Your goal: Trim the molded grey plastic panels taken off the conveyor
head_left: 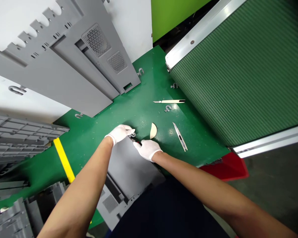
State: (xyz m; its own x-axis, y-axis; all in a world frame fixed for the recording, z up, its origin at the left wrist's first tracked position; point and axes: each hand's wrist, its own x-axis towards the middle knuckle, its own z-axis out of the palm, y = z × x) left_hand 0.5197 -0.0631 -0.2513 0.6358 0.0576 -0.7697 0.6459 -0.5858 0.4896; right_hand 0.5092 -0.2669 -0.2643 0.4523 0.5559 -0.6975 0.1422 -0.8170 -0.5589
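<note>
My left hand [120,134] and my right hand [147,149], both in white gloves, meet at the far edge of a grey plastic panel [129,168] lying on the green bench top [141,102]. My right hand is closed on small black-and-red cutters [135,141], partly hidden by the fingers. My left fingers pinch a small grey hook-shaped tab [132,134] at the panel's edge. Just beyond my hands lies a cream half-moon piece [153,130]. Two utility knives [169,101] [180,136] rest further right.
Several loose grey plastic tabs [168,108] dot the bench. A large vented grey panel [89,56] lies at the far left, with stacked grey panels [12,135] at near left. A green ribbed mat [238,66] fills the right, above a red bin [225,167].
</note>
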